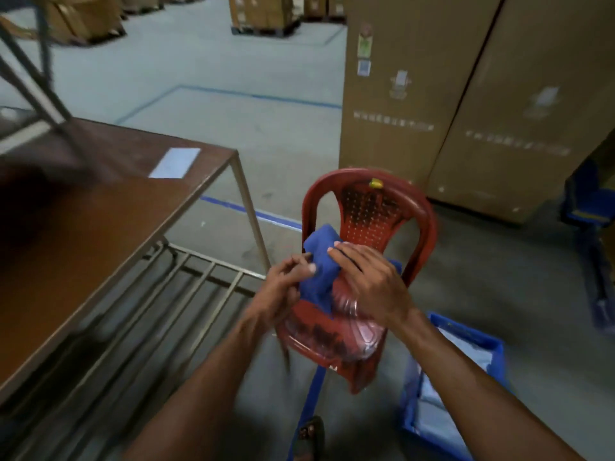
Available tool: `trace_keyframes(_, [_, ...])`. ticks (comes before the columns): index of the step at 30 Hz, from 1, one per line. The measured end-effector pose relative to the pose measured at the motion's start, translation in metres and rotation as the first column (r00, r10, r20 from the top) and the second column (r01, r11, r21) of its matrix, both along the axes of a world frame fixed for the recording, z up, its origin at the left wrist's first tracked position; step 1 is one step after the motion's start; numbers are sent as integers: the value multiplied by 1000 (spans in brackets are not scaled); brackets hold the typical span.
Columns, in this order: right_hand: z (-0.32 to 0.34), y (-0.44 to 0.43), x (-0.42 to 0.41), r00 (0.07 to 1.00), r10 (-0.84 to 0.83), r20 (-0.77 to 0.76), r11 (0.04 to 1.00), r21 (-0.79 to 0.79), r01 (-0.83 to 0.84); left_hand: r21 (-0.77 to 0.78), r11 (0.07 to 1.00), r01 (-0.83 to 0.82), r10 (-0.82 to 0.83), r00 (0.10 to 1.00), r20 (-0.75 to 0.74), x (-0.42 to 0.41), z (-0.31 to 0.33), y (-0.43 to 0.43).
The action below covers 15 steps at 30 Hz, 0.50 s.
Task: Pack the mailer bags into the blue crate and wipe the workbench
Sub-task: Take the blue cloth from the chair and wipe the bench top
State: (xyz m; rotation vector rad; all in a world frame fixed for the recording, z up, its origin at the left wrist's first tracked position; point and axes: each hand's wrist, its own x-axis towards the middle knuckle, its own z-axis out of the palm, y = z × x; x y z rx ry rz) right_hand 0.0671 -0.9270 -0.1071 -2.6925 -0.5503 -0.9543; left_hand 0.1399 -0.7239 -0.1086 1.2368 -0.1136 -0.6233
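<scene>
Both grips are working close together, just above the seat of the red chair (369,207). The left grip (283,281) is pinching an edge of the blue cloth (317,261) between thumb and curled fingers, so it is narrow and holding fabric. The right grip (369,281) is lying over the top of the bundle with fingers nearly straight, pressing rather than clamping. Its thumb is hiding underneath, so I cannot say whether it is hooking the cloth. The left wrist is smearing a little in the picture.

Down and to the right of the right grip, the blue crate (411,407) is sitting on the floor with pale mailer bags (466,351) lying inside it, so the packing is looking done or close to it. Well off to the left of the left grip, the counter (83,254) is waiting, with 1 white slip (174,163) lying near its far edge.

I am judging this as readying the cloth for the wipe. Doing it well is meaning using those 2 grips to fold the cloth into a flat pad with no loose tails dangling. Then it is going left in 1 grip, with the palm leaning flat on it. The slip is needing lifting or wiping round, or it is risking getting swept off the far edge.
</scene>
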Motion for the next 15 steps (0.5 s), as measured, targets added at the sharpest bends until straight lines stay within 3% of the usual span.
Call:
trace_keyframes(2, [29, 13, -9, 997, 23, 68, 1000, -11, -22, -89, 990, -112, 102, 988, -112, -8, 28, 14])
trace_keyframes(6, [60, 56, -27, 986, 103, 133, 990, -105, -89, -31, 950, -310, 308, 950, -44, -27, 84, 56])
trace_keyframes(11, [83, 141, -38, 944, 305, 129, 946, -154, -285, 124, 878, -463, 393, 844, 365, -62, 145, 149])
trace_keyframes(15, [101, 236, -50, 867, 483, 120, 876, -55, -480, 260, 815, -517, 239, 710, 663, -111, 184, 247])
